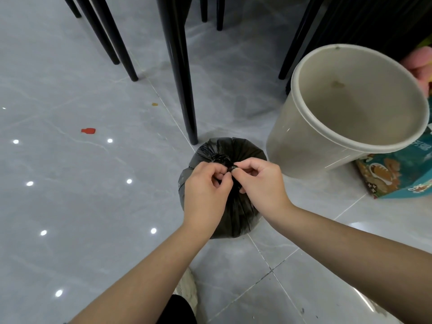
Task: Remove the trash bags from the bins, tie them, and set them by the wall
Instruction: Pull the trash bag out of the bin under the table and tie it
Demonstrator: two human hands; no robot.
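Your left hand (205, 195) and right hand (261, 181) are both pinched on the neck of the bag (233, 206), which sits on the floor just beside the empty bin (304, 146). Pull the ends apart evenly and cinch the knot low and tight.

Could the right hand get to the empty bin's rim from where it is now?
Probably yes. The right hand is pinching the knot of the black trash bag, and the beige bin stands just to its right with bare floor between; it would have to let go first.
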